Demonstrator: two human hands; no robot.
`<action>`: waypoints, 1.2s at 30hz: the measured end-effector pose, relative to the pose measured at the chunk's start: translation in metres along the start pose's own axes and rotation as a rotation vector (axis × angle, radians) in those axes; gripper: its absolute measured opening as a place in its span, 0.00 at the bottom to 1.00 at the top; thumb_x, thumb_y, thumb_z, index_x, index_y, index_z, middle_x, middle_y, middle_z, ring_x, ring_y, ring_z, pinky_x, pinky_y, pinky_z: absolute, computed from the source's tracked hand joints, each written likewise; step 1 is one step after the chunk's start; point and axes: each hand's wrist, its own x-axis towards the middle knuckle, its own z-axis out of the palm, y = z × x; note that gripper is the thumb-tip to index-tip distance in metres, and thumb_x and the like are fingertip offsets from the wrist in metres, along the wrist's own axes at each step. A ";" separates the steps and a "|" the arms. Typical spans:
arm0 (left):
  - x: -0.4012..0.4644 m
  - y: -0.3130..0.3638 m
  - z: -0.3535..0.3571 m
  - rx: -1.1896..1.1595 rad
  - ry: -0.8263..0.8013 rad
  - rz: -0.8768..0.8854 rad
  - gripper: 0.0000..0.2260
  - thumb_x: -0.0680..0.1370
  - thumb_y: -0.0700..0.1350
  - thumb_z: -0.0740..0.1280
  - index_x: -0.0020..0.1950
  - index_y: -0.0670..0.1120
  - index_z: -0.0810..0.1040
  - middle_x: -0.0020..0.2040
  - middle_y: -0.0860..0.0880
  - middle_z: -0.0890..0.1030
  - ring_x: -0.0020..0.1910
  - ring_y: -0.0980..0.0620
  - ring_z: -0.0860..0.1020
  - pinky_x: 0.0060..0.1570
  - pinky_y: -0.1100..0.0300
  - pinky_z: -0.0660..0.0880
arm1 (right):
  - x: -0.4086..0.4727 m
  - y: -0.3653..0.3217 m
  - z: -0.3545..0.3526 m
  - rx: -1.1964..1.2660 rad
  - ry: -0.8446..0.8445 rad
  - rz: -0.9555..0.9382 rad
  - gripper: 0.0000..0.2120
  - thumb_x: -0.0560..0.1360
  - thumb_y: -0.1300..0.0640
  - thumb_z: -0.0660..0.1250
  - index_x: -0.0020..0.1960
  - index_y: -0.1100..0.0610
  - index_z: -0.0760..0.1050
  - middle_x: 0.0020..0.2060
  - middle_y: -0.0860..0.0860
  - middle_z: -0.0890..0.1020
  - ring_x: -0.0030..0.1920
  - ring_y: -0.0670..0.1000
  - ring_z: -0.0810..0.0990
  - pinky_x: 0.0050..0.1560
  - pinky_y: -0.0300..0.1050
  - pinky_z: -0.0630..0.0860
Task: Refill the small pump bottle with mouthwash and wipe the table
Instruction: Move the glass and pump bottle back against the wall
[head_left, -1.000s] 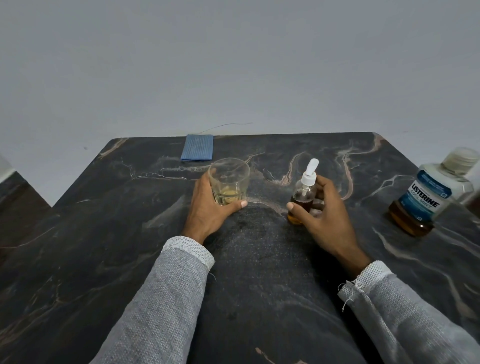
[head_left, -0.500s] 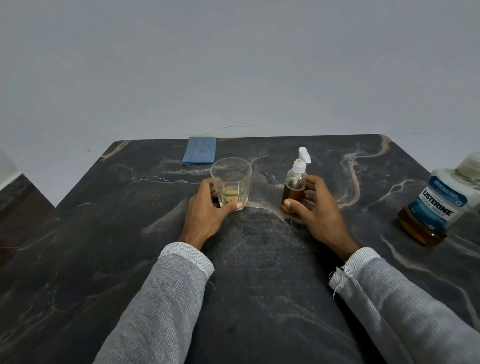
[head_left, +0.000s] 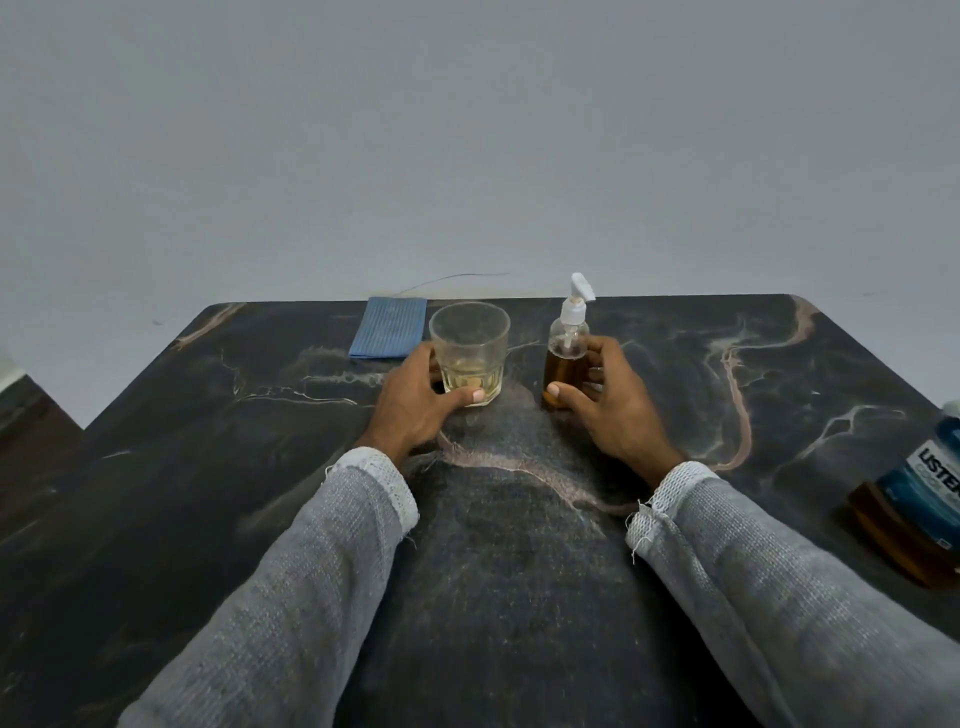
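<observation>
A small clear pump bottle with a white pump head stands upright on the dark marble table, about two-thirds full of amber liquid. My right hand holds its lower body, thumb across the front. To its left stands a clear glass tumbler with a little pale yellow liquid at the bottom. My left hand grips the tumbler's base. A large Listerine mouthwash bottle with a blue label and amber liquid sits at the right edge, partly cut off.
A folded blue cloth lies at the table's far edge, just left of the tumbler. A grey wall rises behind the table. A thin wire shows at the wall's foot.
Both hands slid the tumbler and the pump bottle away from me toward the far edge. The pump bottle went from tilted to upright on the table.
</observation>
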 end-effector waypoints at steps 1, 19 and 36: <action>0.009 0.000 0.002 0.001 -0.007 -0.002 0.29 0.67 0.46 0.79 0.64 0.45 0.72 0.62 0.48 0.80 0.58 0.50 0.79 0.61 0.51 0.76 | 0.007 0.003 0.001 -0.001 0.002 -0.003 0.24 0.73 0.57 0.73 0.64 0.49 0.67 0.57 0.46 0.76 0.55 0.44 0.77 0.50 0.27 0.71; 0.121 -0.009 0.009 0.040 -0.118 -0.015 0.31 0.70 0.45 0.77 0.69 0.44 0.67 0.68 0.45 0.75 0.65 0.48 0.76 0.66 0.50 0.72 | 0.107 0.037 0.010 -0.094 0.013 -0.019 0.27 0.74 0.55 0.72 0.69 0.53 0.65 0.62 0.51 0.77 0.53 0.47 0.78 0.53 0.38 0.72; 0.121 -0.022 0.022 -0.065 0.025 0.022 0.34 0.69 0.45 0.78 0.71 0.44 0.65 0.68 0.43 0.75 0.64 0.47 0.76 0.66 0.47 0.73 | 0.126 0.041 0.015 -0.193 0.082 0.018 0.33 0.71 0.53 0.75 0.71 0.53 0.63 0.64 0.53 0.76 0.59 0.49 0.75 0.60 0.46 0.72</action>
